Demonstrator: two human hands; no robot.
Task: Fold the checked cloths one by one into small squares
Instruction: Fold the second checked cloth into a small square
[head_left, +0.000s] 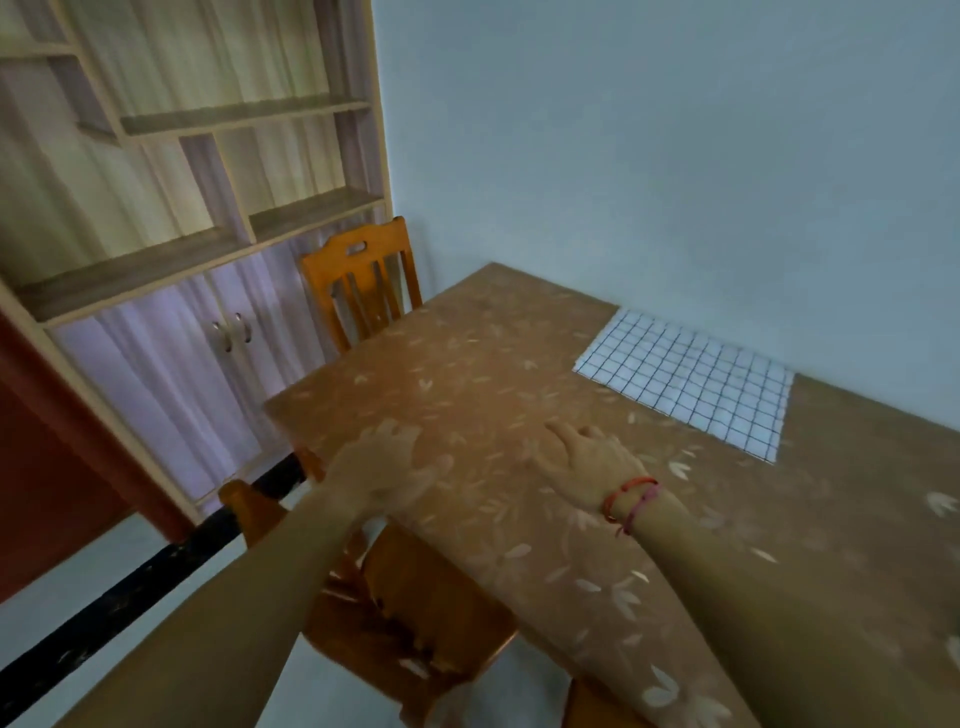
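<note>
Here the white, black-gridded cloth (685, 379) lies flat; left hand (384, 467) and right hand (587, 462) fingers spread, holding nothing

White cloth (691, 382) with a dark grid — tan table cover (467, 374) with pale leaves — orange chairs (363, 283), red wrist strings (631, 499).

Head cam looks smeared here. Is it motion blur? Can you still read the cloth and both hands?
Head view: motion blur ghosts the fingers of the left hand; the right hand is soft but readable; the grid on the checked cloth is legible; wide-angle distortion tilts the shelves; light is flat, no glare.
</note>
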